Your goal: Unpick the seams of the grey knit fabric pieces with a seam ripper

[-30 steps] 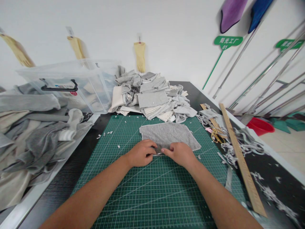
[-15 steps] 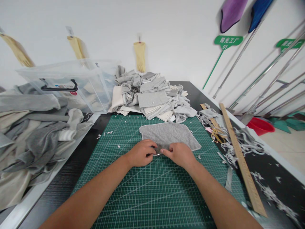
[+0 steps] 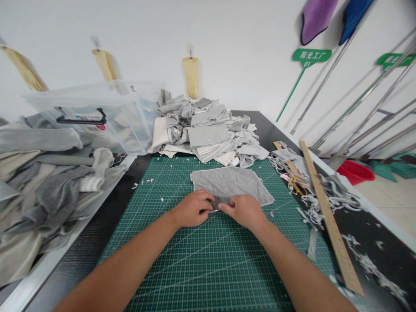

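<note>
A grey piece of knit fabric (image 3: 232,182) with pale edges lies flat on the green cutting mat (image 3: 201,264). My left hand (image 3: 194,208) pinches its near edge with curled fingers. Just to the right, my right hand (image 3: 245,210) grips the same edge, its thumb pointing left toward the other hand. A short light strip of the edge shows between the two hands. The fingertips partly hide the fabric there.
A heap of grey and white cloth (image 3: 208,134) stands behind the mat. At left are a clear plastic box (image 3: 126,134) and more cloth (image 3: 55,186). A wooden ruler (image 3: 329,216), gold-handled scissors (image 3: 295,185) and fabric scraps (image 3: 315,208) lie along the right.
</note>
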A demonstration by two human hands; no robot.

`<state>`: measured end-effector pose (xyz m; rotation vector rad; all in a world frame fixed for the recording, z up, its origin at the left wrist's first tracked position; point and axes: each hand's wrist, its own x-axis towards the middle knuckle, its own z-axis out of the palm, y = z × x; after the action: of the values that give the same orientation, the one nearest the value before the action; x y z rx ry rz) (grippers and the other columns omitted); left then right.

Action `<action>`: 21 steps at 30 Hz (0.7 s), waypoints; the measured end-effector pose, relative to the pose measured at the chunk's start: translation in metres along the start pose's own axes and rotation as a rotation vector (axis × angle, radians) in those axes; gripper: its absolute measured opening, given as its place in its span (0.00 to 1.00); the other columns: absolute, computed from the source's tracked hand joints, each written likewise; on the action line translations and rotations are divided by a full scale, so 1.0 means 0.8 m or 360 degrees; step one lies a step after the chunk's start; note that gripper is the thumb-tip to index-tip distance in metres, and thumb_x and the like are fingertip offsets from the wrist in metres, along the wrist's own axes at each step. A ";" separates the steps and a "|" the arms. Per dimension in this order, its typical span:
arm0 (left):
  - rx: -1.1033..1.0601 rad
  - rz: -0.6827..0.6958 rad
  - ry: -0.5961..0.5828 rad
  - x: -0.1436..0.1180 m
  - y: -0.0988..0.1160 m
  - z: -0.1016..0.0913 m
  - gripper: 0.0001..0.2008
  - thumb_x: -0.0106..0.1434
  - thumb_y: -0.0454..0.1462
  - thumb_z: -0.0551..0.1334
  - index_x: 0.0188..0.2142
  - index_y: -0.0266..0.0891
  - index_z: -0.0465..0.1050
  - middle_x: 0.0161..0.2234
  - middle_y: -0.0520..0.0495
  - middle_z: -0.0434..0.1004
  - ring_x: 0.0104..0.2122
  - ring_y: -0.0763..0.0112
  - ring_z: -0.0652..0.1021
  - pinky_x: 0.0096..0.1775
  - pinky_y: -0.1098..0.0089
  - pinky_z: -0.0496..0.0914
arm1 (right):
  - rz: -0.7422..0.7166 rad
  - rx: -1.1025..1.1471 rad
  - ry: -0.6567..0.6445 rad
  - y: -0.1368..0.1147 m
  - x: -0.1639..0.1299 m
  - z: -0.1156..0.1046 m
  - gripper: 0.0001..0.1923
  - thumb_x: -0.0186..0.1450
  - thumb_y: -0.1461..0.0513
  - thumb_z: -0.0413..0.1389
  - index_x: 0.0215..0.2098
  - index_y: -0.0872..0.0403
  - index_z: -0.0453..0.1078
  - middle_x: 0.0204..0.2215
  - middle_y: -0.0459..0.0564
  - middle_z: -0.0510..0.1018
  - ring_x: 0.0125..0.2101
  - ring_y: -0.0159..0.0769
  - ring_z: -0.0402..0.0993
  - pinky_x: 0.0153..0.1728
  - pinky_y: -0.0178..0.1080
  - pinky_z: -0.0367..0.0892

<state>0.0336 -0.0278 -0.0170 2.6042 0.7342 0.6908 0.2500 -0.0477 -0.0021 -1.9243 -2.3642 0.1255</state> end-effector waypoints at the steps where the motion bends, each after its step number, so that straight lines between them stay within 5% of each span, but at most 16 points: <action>1: 0.0001 0.0000 -0.0003 0.000 0.000 0.000 0.11 0.55 0.28 0.57 0.34 0.39 0.76 0.42 0.46 0.72 0.43 0.66 0.72 0.47 0.64 0.65 | -0.0001 0.0000 0.0000 0.000 0.000 0.000 0.31 0.61 0.38 0.44 0.23 0.52 0.72 0.21 0.49 0.76 0.23 0.34 0.69 0.22 0.36 0.44; 21: 0.0000 0.0002 0.0028 0.000 0.000 0.000 0.11 0.55 0.28 0.56 0.34 0.40 0.76 0.42 0.46 0.72 0.42 0.65 0.72 0.47 0.62 0.66 | 0.0019 -0.0018 -0.0052 -0.008 -0.002 -0.006 0.30 0.61 0.39 0.44 0.25 0.52 0.73 0.23 0.50 0.77 0.26 0.37 0.72 0.23 0.35 0.52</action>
<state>0.0340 -0.0282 -0.0171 2.6019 0.7377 0.7149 0.2448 -0.0503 0.0034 -1.9560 -2.3794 0.1457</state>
